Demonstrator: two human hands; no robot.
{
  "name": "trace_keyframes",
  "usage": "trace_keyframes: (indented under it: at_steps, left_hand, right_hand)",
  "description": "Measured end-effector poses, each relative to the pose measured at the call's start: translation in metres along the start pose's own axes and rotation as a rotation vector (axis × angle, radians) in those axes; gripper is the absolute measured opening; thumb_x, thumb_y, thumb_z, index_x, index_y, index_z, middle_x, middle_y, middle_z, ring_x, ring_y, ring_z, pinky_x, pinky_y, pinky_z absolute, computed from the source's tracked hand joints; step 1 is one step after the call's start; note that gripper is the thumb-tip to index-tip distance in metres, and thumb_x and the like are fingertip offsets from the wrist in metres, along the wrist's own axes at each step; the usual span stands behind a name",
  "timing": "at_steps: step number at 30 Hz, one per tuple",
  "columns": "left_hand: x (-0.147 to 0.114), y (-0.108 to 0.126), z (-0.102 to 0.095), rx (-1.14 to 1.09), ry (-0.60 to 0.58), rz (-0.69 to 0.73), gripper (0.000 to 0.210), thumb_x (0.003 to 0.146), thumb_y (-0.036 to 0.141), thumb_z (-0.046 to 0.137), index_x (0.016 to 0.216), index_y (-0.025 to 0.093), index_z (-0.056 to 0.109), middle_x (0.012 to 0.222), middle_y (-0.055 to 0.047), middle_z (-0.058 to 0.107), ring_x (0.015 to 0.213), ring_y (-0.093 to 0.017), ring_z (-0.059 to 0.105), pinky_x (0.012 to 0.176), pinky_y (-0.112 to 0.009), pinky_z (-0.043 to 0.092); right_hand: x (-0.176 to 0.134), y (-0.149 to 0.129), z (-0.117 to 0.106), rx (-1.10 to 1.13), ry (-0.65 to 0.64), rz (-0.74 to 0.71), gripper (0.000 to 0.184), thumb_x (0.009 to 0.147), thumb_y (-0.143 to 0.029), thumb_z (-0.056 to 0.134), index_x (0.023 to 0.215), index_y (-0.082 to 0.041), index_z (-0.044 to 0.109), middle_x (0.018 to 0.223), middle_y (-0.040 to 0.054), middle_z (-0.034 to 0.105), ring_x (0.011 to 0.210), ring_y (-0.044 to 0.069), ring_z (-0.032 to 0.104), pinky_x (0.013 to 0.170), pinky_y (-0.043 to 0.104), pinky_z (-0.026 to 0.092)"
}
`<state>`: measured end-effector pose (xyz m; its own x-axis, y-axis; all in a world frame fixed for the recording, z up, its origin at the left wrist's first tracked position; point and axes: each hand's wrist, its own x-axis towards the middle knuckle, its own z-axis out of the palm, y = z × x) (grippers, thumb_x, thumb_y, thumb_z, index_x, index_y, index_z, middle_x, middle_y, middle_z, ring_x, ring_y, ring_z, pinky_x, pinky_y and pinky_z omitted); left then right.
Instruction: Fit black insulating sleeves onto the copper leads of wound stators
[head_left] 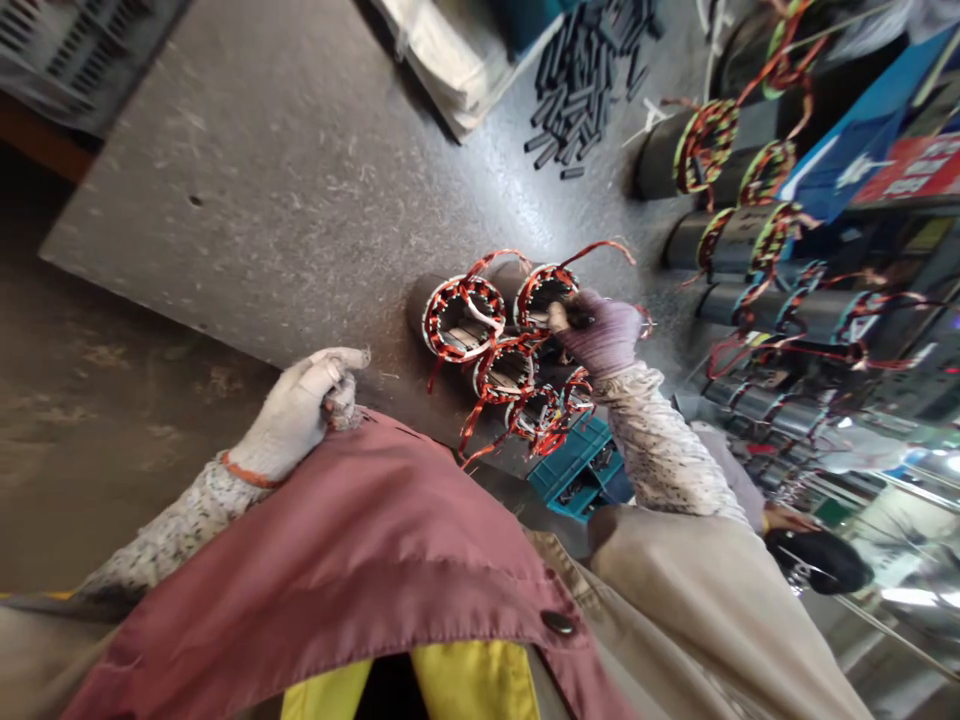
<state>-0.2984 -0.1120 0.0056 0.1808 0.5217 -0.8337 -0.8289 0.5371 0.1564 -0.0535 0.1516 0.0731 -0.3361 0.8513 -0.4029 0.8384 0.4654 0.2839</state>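
My left hand (304, 405), in a whitish glove, hovers by the table's front edge near my red apron (360, 500). Its index finger points out, the others bend loosely, and I see nothing held. My right hand (604, 335), in a purple glove, is closed at the rim of a motor stator (544, 290) with red-orange windings, its thumb at the bore. Part of that stator is hidden by the hand. Close beside it another wound stator (463, 318) faces up, with a white sleeve across its opening. Several more stators (504, 372) cluster below, their red leads trailing.
Black short tubes (581, 85) lie in a pile at the far side of the grey table (262, 180). Rows of wound stators (686, 150) stand on the right. A teal crate (577, 465) sits below the cluster. Another person (817, 555) is at the right.
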Motion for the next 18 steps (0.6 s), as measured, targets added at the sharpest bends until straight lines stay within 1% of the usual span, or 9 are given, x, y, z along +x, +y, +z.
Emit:
trace_keyframes:
  at_steps: [2,4,6,7,9,11,13,15,18]
  left_hand:
    - [-0.002,0.001,-0.001,0.004,0.013,0.005,0.026,0.083,0.038,0.058,0.097,0.016,0.06,0.047,0.009,0.038,0.041,-0.008,0.034,0.045,-0.023,0.035]
    - [-0.003,0.002,-0.001,0.006,0.027,0.003,0.026,0.083,0.037,0.057,0.098,0.016,0.06,0.047,0.009,0.037,0.041,-0.008,0.033,0.045,-0.023,0.035]
    - [-0.003,0.001,-0.002,0.013,0.031,-0.001,0.025,0.083,0.036,0.057,0.098,0.016,0.06,0.047,0.009,0.037,0.041,-0.008,0.033,0.044,-0.023,0.034]
    - [-0.003,0.001,-0.002,0.018,0.025,0.002,0.025,0.083,0.036,0.056,0.098,0.016,0.06,0.047,0.009,0.038,0.041,-0.009,0.034,0.044,-0.023,0.034]
    - [-0.003,-0.001,-0.002,0.034,-0.004,0.014,0.026,0.083,0.036,0.056,0.099,0.016,0.061,0.047,0.009,0.039,0.041,-0.009,0.035,0.043,-0.023,0.035]
    - [-0.003,-0.004,-0.002,0.052,-0.038,0.029,0.026,0.083,0.035,0.056,0.1,0.016,0.061,0.048,0.009,0.041,0.041,-0.009,0.036,0.043,-0.023,0.036]
    - [-0.004,-0.006,-0.002,0.064,-0.058,0.045,0.027,0.083,0.035,0.056,0.102,0.016,0.061,0.049,0.008,0.042,0.041,-0.009,0.037,0.044,-0.023,0.036]
    - [-0.006,-0.008,-0.004,0.073,-0.051,0.062,0.027,0.084,0.035,0.055,0.102,0.015,0.061,0.049,0.008,0.043,0.041,-0.009,0.038,0.044,-0.023,0.037]
    - [-0.009,-0.013,-0.008,0.053,-0.025,0.072,0.027,0.083,0.035,0.055,0.102,0.016,0.06,0.049,0.009,0.042,0.041,-0.009,0.037,0.044,-0.023,0.037]
  right_hand:
    - [-0.001,-0.001,-0.009,0.079,0.037,0.019,0.027,0.077,-0.046,0.063,0.069,-0.02,0.063,0.059,0.0032,0.065,0.061,0.02,0.064,0.061,0.031,0.048]
    - [-0.008,-0.008,-0.026,0.24,0.109,0.032,0.029,0.079,-0.047,0.062,0.066,-0.021,0.059,0.058,0.0025,0.063,0.057,0.018,0.061,0.057,0.03,0.047]
    - [-0.019,-0.023,-0.044,0.43,0.154,0.011,0.03,0.082,-0.048,0.06,0.068,-0.023,0.058,0.06,0.0016,0.063,0.054,0.016,0.058,0.053,0.029,0.046]
    - [-0.026,-0.034,-0.051,0.512,0.143,-0.019,0.03,0.083,-0.049,0.06,0.069,-0.023,0.058,0.061,0.0012,0.063,0.054,0.015,0.057,0.052,0.028,0.045]
    - [-0.037,-0.058,-0.056,0.592,0.049,-0.114,0.03,0.083,-0.049,0.06,0.07,-0.023,0.059,0.062,0.0006,0.063,0.053,0.013,0.055,0.052,0.026,0.044]
    - [-0.043,-0.08,-0.048,0.513,-0.062,-0.208,0.029,0.083,-0.047,0.06,0.069,-0.022,0.06,0.059,0.0003,0.061,0.053,0.012,0.054,0.052,0.025,0.041]
    - [-0.043,-0.096,-0.032,0.321,-0.133,-0.258,0.029,0.083,-0.046,0.057,0.069,-0.02,0.06,0.056,0.0006,0.06,0.052,0.012,0.052,0.051,0.025,0.037]
    - [-0.038,-0.104,-0.017,0.139,-0.167,-0.275,0.029,0.084,-0.045,0.055,0.07,-0.02,0.061,0.055,0.0018,0.06,0.051,0.014,0.053,0.052,0.026,0.033]
    - [-0.031,-0.106,-0.005,0.03,-0.195,-0.297,0.03,0.085,-0.045,0.053,0.07,-0.019,0.061,0.058,0.0039,0.062,0.053,0.016,0.055,0.052,0.027,0.031]
